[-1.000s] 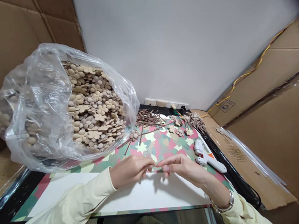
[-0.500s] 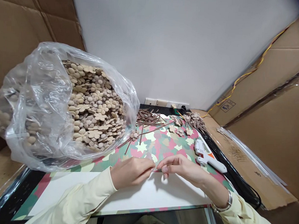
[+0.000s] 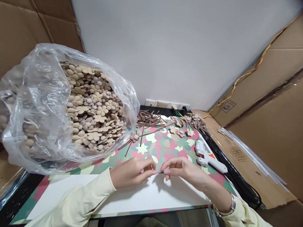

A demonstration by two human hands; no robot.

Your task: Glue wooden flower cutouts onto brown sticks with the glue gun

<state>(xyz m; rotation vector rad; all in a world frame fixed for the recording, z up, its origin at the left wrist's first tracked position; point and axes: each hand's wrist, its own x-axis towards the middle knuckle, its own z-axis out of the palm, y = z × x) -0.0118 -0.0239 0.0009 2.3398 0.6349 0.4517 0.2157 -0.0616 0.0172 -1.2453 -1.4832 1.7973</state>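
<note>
My left hand (image 3: pixel 133 172) and my right hand (image 3: pixel 181 171) face each other above the white sheet (image 3: pixel 128 200), fingertips almost meeting. Each is closed in a pinch. Between them is something small and thin, too small to name. The left index finger is arched over the thumb. A single flower piece (image 3: pixel 134 136) with brown strips beside it lies beyond my left hand. To the right of my right hand rests a white glue gun (image 3: pixel 210 160) on the patterned mat (image 3: pixel 162 147).
On the left, a large clear plastic bag (image 3: pixel 45 83) spills over with beige flower pieces (image 3: pixel 99 111). Brown strips (image 3: pixel 150 118) are piled at the back, with flowers on stems (image 3: pixel 197 121) to their right. Cardboard (image 3: pixel 266 107) and a yellow cable (image 3: pixel 242 77) stand at the right.
My left hand's fingers have lifted and curved, with a small gap now showing between index finger and thumb. The right hand keeps its pinch. The whole view has shifted slightly.
</note>
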